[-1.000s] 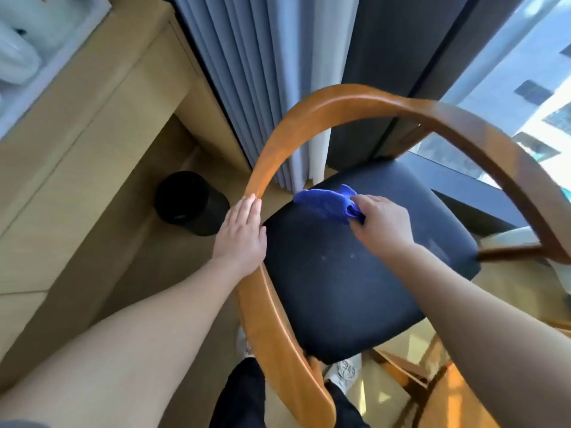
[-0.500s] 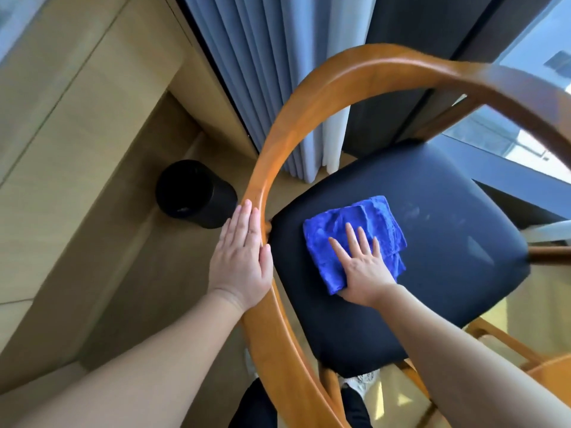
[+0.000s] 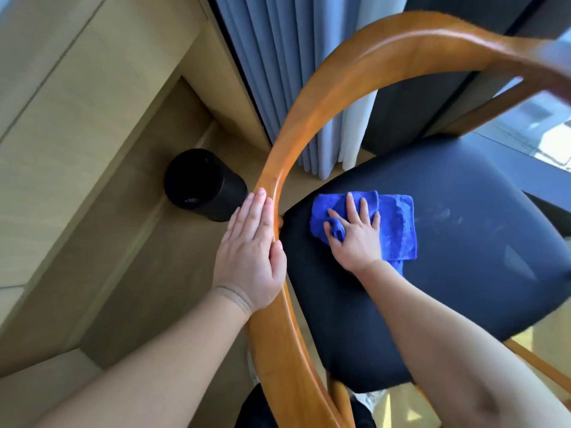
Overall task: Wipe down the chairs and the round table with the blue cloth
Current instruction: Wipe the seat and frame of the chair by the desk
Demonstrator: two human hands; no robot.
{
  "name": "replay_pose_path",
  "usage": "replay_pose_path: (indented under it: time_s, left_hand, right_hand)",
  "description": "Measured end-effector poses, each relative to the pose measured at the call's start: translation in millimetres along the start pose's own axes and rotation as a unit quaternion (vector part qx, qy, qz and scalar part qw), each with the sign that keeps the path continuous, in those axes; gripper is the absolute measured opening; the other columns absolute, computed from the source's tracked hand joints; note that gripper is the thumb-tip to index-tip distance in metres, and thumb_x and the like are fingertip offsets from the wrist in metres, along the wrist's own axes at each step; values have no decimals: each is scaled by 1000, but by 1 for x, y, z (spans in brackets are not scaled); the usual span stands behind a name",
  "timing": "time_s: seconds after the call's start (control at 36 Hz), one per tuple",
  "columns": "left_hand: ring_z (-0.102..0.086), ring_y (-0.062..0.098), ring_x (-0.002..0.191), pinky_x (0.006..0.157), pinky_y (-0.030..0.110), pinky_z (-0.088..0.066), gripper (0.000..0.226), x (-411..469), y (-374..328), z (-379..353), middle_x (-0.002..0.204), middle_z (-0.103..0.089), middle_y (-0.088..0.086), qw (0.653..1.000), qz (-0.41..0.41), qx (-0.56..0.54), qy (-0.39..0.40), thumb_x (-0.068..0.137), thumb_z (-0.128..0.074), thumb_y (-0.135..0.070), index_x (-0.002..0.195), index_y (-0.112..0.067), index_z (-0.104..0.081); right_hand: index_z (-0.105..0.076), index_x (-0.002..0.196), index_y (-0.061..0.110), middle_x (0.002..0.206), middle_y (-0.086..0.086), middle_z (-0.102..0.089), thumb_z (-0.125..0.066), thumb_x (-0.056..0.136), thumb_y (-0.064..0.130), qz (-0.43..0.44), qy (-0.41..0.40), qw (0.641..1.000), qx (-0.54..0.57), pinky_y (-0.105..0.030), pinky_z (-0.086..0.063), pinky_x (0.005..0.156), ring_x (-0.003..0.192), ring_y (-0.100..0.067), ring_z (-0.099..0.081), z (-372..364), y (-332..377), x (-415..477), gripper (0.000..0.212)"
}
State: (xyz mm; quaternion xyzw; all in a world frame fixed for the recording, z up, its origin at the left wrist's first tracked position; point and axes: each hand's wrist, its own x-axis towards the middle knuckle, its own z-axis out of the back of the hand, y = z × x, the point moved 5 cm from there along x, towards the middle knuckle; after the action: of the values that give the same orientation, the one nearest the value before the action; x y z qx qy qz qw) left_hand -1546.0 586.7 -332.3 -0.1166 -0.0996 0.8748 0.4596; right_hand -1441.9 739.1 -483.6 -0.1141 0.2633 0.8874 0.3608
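The left hand (image 3: 250,254) and right hand (image 3: 355,239) are bare, forearms (image 3: 160,366) unsleeved, trousers (image 3: 258,409) black.

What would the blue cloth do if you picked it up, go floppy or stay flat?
Probably floppy: the blue cloth bunches into a ridge beside the right hand pressing it, so it would likely droop if lifted. Its fuzzy, thin look suggests it is light. Pushed over the smooth dark seat, it may slide and wrinkle.

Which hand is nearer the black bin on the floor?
Left. The left hand rests on the wooden rail beside the black bin; the right hand presses the blue cloth on the seat, beyond the rail.
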Motion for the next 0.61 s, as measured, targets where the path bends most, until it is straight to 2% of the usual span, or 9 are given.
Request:
replay_pose_path:
  time_s: [0.06,0.14,0.22,0.33,0.44,0.56,0.61]
  left_hand:
    - [-13,21,145,117,41,-20,61,0,0,0,155,-20,11,1000,1,3,-3,92,-28,-30,147,-5,-22]
    - [-13,21,145,116,42,-20,61,0,0,-1,155,-20,11,1000,-3,8,-7,92,-27,-30,147,-4,-24]
    - [-13,21,145,117,40,-19,61,-1,0,-1,155,-20,11,1000,-3,12,-8,92,-27,-31,147,-5,-24]
    - [-15,22,144,116,40,-21,61,-1,-1,0,155,-21,10,1000,-2,13,-14,93,-27,-32,147,-6,-24]
    - [-15,22,144,115,39,-22,60,0,0,-1,155,-21,10,1000,-2,15,-15,93,-28,-33,147,-7,-24]
    - [-16,23,144,115,39,-23,60,-1,-1,1,155,-23,11,1000,-4,13,-17,93,-27,-33,147,-6,-25]
    - [-15,22,144,115,39,-23,59,-1,-2,2,155,-22,11,1000,-7,10,-14,94,-26,-32,146,-5,-25]
  right_hand:
    - [-33,148,36,163,-2,3,-23,93,64,-6,7,1000,5,-55,0,117,148,-31,5,1,16,16,63]
    - [-17,151,37,160,-10,15,-24,73,88,18,26,997,-70,-60,3,113,145,-40,10,-4,29,28,93]
    - [-6,153,37,159,-12,20,-25,66,94,74,29,988,-129,-63,5,113,143,-43,15,-7,20,26,106]
    - [-5,153,37,161,-10,12,-29,81,79,97,29,979,-175,-64,3,113,144,-45,12,-11,18,26,87]
    - [-15,154,33,163,-4,5,-40,89,57,91,36,985,-143,-58,4,116,146,-41,10,-18,28,17,74]
    - [-23,153,30,163,-2,-2,-43,87,53,169,69,973,-141,-54,8,116,147,-38,8,-37,35,-22,72]
    - [-31,150,30,162,-3,-11,-41,83,55,206,88,964,-142,-53,6,116,147,-39,0,-49,35,-46,73]
